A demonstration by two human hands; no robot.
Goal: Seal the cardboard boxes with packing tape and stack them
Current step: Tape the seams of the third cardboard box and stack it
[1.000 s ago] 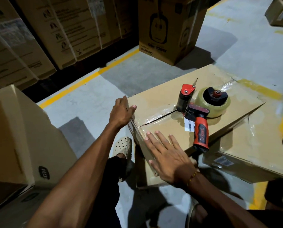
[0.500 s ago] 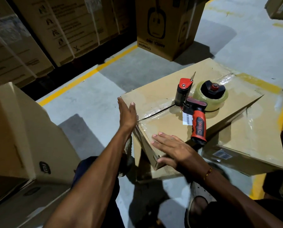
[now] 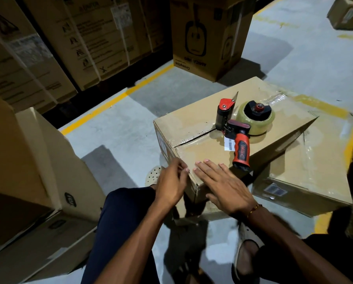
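A brown cardboard box (image 3: 196, 128) sits on a lower, wider box (image 3: 315, 167), with clear tape along its top seam. A red and black tape dispenser (image 3: 241, 130) with a roll of clear tape lies on the upper box's top. My right hand (image 3: 224, 185) lies flat, fingers straight, on the near corner of the top. Blurred with motion, my left hand (image 3: 171, 185) is at the box's near left side, fingers against the taped edge.
A stack of cardboard boxes (image 3: 34, 175) stands close at the left. Strapped cartons (image 3: 85, 42) line the back beyond a yellow floor line (image 3: 118, 99). A printed carton (image 3: 208, 37) stands behind the work box. My knee (image 3: 128, 212) and sandalled feet are below.
My left hand has slid down the box's left side from the far top corner to the near corner. My right hand stays flat on top, shifted slightly. The dispenser has not moved.
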